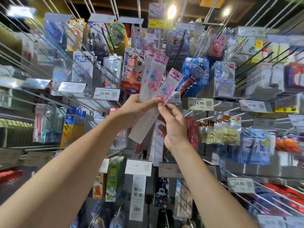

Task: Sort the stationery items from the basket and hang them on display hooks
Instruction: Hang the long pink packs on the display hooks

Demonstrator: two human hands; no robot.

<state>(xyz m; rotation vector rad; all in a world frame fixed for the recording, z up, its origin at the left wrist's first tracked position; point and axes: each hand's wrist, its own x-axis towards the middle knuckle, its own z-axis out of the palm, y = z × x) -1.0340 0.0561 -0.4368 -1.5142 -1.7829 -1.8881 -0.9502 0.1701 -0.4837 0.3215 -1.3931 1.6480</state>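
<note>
Holding several ruler packs fanned upward, the left hand has its grip closed round their middles; just beside it, the right hand pinches the lower end of the rightmost pack, whose long axis leans up-right.

both bare arms are raised forward and upward, with the forearms converging. the left hand is curled, thumb across the front, around the ruler packs. the right hand is held just beside it, its fingertips pinched on one of them.
</note>
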